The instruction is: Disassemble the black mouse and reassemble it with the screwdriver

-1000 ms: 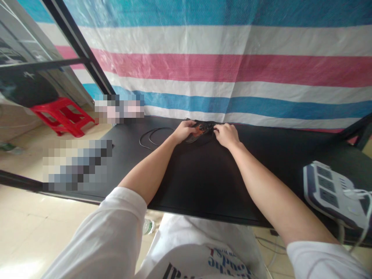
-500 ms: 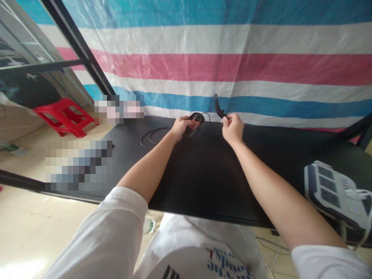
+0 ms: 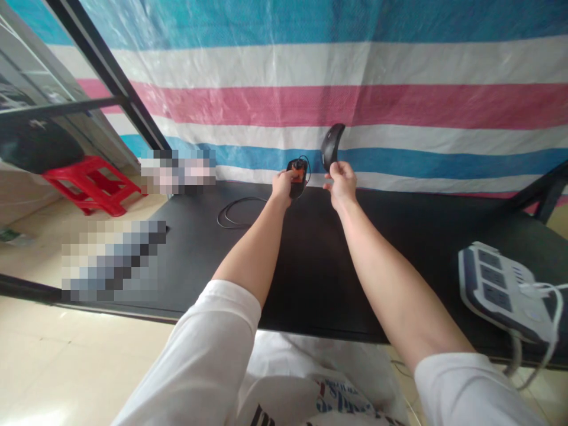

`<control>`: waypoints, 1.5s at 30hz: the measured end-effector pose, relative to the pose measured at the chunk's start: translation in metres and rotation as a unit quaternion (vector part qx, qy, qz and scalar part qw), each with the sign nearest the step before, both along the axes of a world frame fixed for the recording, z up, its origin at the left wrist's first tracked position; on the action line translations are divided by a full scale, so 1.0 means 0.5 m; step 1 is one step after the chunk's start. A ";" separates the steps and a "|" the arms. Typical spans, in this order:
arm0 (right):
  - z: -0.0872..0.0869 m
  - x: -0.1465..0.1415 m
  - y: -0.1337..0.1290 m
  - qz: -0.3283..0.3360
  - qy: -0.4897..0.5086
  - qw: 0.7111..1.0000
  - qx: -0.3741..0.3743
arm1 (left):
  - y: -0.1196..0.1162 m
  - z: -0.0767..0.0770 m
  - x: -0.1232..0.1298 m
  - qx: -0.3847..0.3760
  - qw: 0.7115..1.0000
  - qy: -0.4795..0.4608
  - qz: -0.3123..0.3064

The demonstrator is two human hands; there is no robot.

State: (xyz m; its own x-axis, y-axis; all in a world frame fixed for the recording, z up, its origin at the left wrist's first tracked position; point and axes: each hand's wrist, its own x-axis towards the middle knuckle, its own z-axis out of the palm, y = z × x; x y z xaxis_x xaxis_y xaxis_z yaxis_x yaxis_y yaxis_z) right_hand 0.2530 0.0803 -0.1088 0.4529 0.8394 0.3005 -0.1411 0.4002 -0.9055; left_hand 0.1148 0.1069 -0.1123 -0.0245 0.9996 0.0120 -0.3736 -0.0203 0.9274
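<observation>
Above the far part of the black table, my left hand grips an opened computer mouse base, its orange circuit board facing up. A thin black cable loops over the table to the left of that hand, and another bend of it shows beside the mouse. To the right, my right hand pinches the lower end of the curved black mouse top cover, which is held upright. The cover and the base are apart.
A white power strip with plugged cables lies at the table's right edge. Striped plastic sheeting hangs behind the table. On the left, a red stool stands on the floor beyond a black metal frame. Two patches on the left are pixelated.
The mouse cover has turned in my right hand, its broad outer side now showing. My left hand has tilted the base so its orange board shows more. Both hands are slightly closer together.
</observation>
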 end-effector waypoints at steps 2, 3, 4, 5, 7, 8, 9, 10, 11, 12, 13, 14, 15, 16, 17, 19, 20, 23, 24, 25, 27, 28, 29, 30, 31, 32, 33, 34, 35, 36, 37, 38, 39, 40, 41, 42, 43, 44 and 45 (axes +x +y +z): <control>0.006 -0.003 -0.009 0.042 0.021 0.999 -0.002 | 0.001 -0.011 0.002 0.002 1.000 -0.002 0.006; 0.008 -0.003 -0.013 0.063 0.031 0.998 -0.005 | 0.003 -0.017 0.002 0.003 1.000 -0.002 0.008; 0.010 -0.003 -0.017 0.082 0.041 0.996 -0.011 | 0.004 -0.023 0.001 0.003 1.000 -0.001 0.008; 0.010 -0.002 -0.021 0.099 0.052 0.994 -0.019 | 0.006 -0.027 0.001 0.002 1.000 0.000 0.008; 0.008 -0.001 -0.029 0.124 0.077 0.988 -0.043 | 0.007 -0.034 0.002 0.002 1.000 0.007 0.001; 0.004 -0.001 -0.033 0.132 0.091 0.985 -0.057 | 0.008 -0.036 0.002 0.004 1.000 0.010 -0.003; 0.001 -0.002 -0.037 0.137 0.106 0.982 -0.071 | 0.008 -0.038 0.003 0.008 1.000 0.014 -0.008; -0.003 -0.003 -0.040 0.140 0.121 0.979 -0.083 | 0.008 -0.039 0.004 0.012 1.000 0.015 -0.011; -0.006 -0.005 -0.043 0.141 0.135 0.976 -0.093 | 0.008 -0.040 0.005 0.016 1.000 0.015 -0.013; -0.009 -0.007 -0.046 0.140 0.148 0.974 -0.100 | 0.009 -0.040 0.006 0.017 1.000 0.012 -0.013; -0.010 -0.010 -0.048 0.136 0.158 0.972 -0.106 | 0.009 -0.041 0.006 0.017 1.000 0.009 -0.013; -0.011 -0.012 -0.050 0.132 0.165 0.971 -0.108 | 0.010 -0.042 0.006 0.016 1.000 0.006 -0.014; -0.012 -0.015 -0.052 0.127 0.169 0.971 -0.109 | 0.010 -0.042 0.005 0.015 1.000 0.003 -0.015; -0.012 -0.016 -0.053 0.123 0.170 0.972 -0.105 | 0.011 -0.043 0.005 0.014 1.000 0.002 -0.017; -0.013 -0.017 -0.054 0.119 0.167 0.974 -0.097 | 0.013 -0.044 0.004 0.015 1.000 0.003 -0.019; -0.016 -0.018 -0.054 0.107 0.153 0.979 -0.076 | 0.015 -0.046 0.004 0.019 1.000 0.007 -0.019; -0.018 -0.017 -0.053 0.100 0.144 0.982 -0.065 | 0.016 -0.047 0.005 0.021 1.000 0.010 -0.018; -0.027 -0.012 -0.048 0.083 0.119 0.988 -0.043 | 0.018 -0.052 0.008 0.024 0.999 0.019 -0.015; -0.029 -0.010 -0.047 0.082 0.114 0.989 -0.042 | 0.018 -0.053 0.009 0.025 0.999 0.022 -0.014; -0.031 -0.009 -0.045 0.082 0.111 0.989 -0.043 | 0.018 -0.054 0.011 0.028 0.999 0.024 -0.013; -0.034 -0.009 -0.042 0.085 0.107 0.990 -0.044 | 0.017 -0.055 0.014 0.036 0.999 0.033 -0.009; -0.036 -0.009 -0.041 0.085 0.104 0.990 -0.041 | 0.016 -0.055 0.015 0.040 0.998 0.040 -0.004; -0.037 -0.010 -0.039 0.085 0.100 0.991 -0.035 | 0.015 -0.054 0.017 0.041 0.998 0.047 0.003; -0.038 -0.010 -0.038 0.084 0.095 0.991 -0.028 | 0.014 -0.054 0.018 0.040 0.998 0.054 0.011; -0.040 -0.011 -0.036 0.082 0.090 0.992 -0.022 | 0.014 -0.053 0.019 0.039 0.997 0.060 0.020; -0.042 -0.011 -0.034 0.081 0.082 0.993 -0.017 | 0.013 -0.053 0.020 0.037 0.997 0.066 0.028; -0.045 -0.011 -0.032 0.079 0.075 0.994 -0.014 | 0.013 -0.053 0.020 0.039 0.996 0.069 0.033; -0.047 -0.011 -0.029 0.077 0.067 0.995 -0.012 | 0.012 -0.054 0.020 0.043 0.996 0.070 0.034; -0.050 -0.011 -0.028 0.074 0.057 0.996 -0.012 | 0.012 -0.054 0.019 0.050 0.996 0.069 0.033; -0.052 -0.010 -0.026 0.069 0.045 0.997 -0.013 | 0.012 -0.054 0.018 0.057 0.996 0.067 0.030; -0.053 -0.010 -0.025 0.061 0.029 0.998 -0.015 | 0.011 -0.054 0.018 0.065 0.995 0.064 0.027; -0.055 -0.009 -0.026 0.050 0.006 0.999 -0.014 | 0.010 -0.053 0.017 0.069 0.995 0.063 0.025; -0.055 -0.008 -0.027 0.033 -0.023 0.999 -0.009 | 0.009 -0.051 0.017 0.069 0.995 0.063 0.027; -0.055 -0.008 -0.028 0.010 -0.062 0.998 0.001 | 0.008 -0.050 0.018 0.068 0.995 0.063 0.032; -0.054 -0.008 -0.031 -0.019 -0.107 0.994 0.014 | 0.007 -0.048 0.020 0.065 0.995 0.064 0.041; -0.053 -0.009 -0.033 -0.049 -0.154 0.986 0.028 | 0.005 -0.045 0.023 0.061 0.995 0.066 0.053; -0.053 -0.010 -0.035 -0.078 -0.200 0.976 0.039 | 0.004 -0.044 0.026 0.055 0.994 0.068 0.066; -0.053 -0.011 -0.037 -0.103 -0.240 0.964 0.045 | 0.002 -0.042 0.030 0.049 0.993 0.070 0.077; -0.054 -0.013 -0.037 -0.123 -0.271 0.954 0.046 | 0.001 -0.041 0.035 0.043 0.993 0.069 0.086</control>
State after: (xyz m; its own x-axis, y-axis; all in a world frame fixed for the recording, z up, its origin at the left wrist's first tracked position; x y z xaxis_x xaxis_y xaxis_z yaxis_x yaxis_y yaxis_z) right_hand 0.2467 0.0618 -0.1356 0.3897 0.6871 0.6132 0.4457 0.4419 -0.7785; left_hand 0.1325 0.1074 -0.1329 -0.1874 0.9759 0.1122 -0.2270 -0.1542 0.9616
